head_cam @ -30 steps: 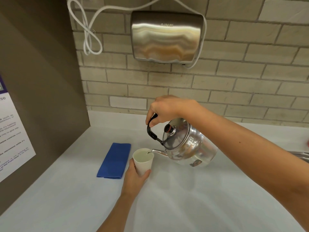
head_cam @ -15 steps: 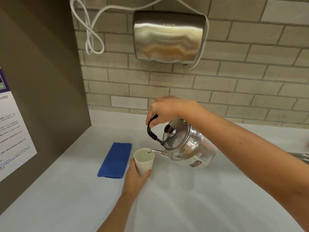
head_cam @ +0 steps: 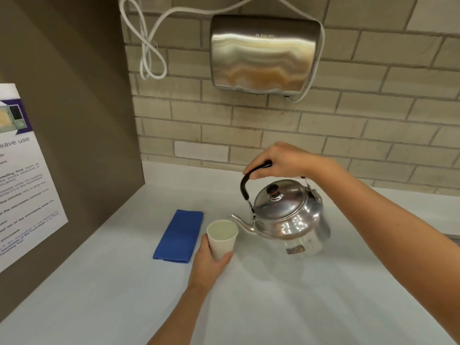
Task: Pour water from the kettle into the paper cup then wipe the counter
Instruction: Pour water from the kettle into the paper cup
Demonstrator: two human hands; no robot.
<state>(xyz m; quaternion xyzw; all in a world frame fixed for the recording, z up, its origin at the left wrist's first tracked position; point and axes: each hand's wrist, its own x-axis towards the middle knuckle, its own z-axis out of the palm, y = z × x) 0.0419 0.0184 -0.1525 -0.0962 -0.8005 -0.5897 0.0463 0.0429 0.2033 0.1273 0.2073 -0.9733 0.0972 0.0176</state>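
A shiny steel kettle (head_cam: 288,217) with a black handle hangs nearly level just above the white counter (head_cam: 273,307). My right hand (head_cam: 278,160) grips its handle from above. Its spout tip sits just over the right rim of a white paper cup (head_cam: 221,239), and no stream of water shows. The cup stands on the counter with my left hand (head_cam: 207,266) wrapped around its lower part. A folded blue cloth (head_cam: 180,236) lies flat on the counter just left of the cup.
A steel hand dryer (head_cam: 263,53) with a looped white cord is fixed to the brick wall behind. A brown side panel with a printed notice (head_cam: 22,175) bounds the counter on the left. A metal sink edge (head_cam: 451,236) shows at far right.
The kettle has tipped back from its steep pouring angle to nearly level, its spout lifting out of the cup. My left hand and the cup have stayed in place.
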